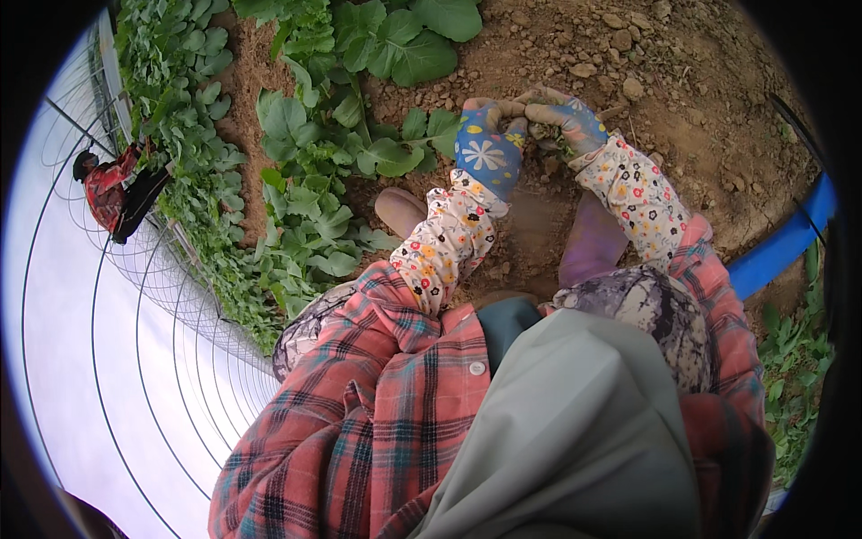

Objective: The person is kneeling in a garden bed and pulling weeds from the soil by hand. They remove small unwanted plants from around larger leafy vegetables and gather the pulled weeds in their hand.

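Note:
Both hands wear blue floral gloves with soiled brown fingers and meet over bare soil. My left hand (pixel 490 143) has its fingertips bent in, touching or nearly touching those of the other hand; whether it holds anything is not plain. Under the curled fingers of my right hand (pixel 566 121) is a small clump of green weeds (pixel 553 140) with dirt, seemingly gripped by that hand. Leafy green plants (pixel 387 156) grow just left of the gloves.
My boots (pixel 592 236) stand on the soil (pixel 700 155) beneath my arms. A blue hose or strip (pixel 781 236) curves at the right. Crop rows (pixel 182 135) run along the left, where another person (pixel 111 192) is near hooped tunnel frames. Clods (pixel 633 89) lie beyond my hands.

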A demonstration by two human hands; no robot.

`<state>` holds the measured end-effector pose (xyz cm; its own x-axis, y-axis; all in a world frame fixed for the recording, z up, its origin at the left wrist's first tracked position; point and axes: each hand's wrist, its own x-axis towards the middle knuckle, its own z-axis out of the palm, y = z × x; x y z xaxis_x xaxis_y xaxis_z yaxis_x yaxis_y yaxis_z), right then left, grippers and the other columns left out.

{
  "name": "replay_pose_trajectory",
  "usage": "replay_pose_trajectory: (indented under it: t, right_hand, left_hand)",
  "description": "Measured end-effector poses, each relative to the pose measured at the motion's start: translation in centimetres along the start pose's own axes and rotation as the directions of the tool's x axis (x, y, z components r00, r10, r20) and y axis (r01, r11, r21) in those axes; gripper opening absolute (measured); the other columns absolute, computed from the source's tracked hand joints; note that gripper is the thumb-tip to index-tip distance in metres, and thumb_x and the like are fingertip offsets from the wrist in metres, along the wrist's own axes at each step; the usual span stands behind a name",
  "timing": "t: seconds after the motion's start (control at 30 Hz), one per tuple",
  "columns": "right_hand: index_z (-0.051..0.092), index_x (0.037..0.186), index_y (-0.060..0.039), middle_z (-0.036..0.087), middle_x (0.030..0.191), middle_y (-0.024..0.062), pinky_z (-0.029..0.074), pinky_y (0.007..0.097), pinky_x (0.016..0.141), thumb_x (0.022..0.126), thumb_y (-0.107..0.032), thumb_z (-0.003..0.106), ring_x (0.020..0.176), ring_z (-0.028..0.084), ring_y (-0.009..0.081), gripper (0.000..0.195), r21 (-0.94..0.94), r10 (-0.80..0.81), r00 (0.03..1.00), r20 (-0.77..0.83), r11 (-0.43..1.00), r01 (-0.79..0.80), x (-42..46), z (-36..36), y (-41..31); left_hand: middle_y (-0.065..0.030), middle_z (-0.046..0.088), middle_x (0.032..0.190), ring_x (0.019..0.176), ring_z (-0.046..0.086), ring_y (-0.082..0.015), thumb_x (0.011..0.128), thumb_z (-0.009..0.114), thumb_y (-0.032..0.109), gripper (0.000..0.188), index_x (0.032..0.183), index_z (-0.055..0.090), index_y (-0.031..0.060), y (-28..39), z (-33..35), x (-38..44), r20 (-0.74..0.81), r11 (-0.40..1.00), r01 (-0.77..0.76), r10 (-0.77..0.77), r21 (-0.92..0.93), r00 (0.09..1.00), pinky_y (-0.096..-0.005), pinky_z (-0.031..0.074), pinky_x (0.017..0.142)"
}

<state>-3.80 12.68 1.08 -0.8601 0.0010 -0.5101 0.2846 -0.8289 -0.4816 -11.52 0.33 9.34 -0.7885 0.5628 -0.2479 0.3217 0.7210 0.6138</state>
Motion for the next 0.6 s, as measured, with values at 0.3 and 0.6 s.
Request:
replay_pose_trajectory:
  t: [0.3, 0.6]
  right_hand:
    - [0.061, 0.103, -0.0049, 0.065, 0.093, 0.0092, 0.035, 0.0224, 0.042, 0.087, -0.007, 0.066, 0.051, 0.048, 0.0094, 0.016, 0.421, -0.044, 0.968, 0.249, 0.905, -0.067, -0.3, -1.5, 0.2]
    - [0.06, 0.1, -0.0055, 0.064, 0.096, 0.0098, 0.034, 0.023, 0.042, 0.087, -0.008, 0.066, 0.051, 0.047, 0.0087, 0.015, 0.376, 0.036, 0.98, 0.195, 0.92, -0.109, -0.7, -1.4, 0.5]
  left_hand:
    - [-0.009, 0.064, 0.102, 0.096, 0.061, -0.0159, 0.083, 0.076, 0.031, 0.051, 0.118, 0.056, -0.0011, -4.1, -4.8, 3.3, 0.3, 0.931, 0.212, -0.12, -0.297, 0.946, -0.0283, 0.049, 0.083]
    - [-0.0288, 0.04, 0.137, 0.124, 0.045, -0.0417, 0.086, 0.058, 0.021, 0.051, 0.133, 0.047, 0.0018, -17.6, -10.6, 3.5, -0.244, 0.77, 0.374, -0.286, 0.517, 0.926, -0.0439, 0.04, 0.103]
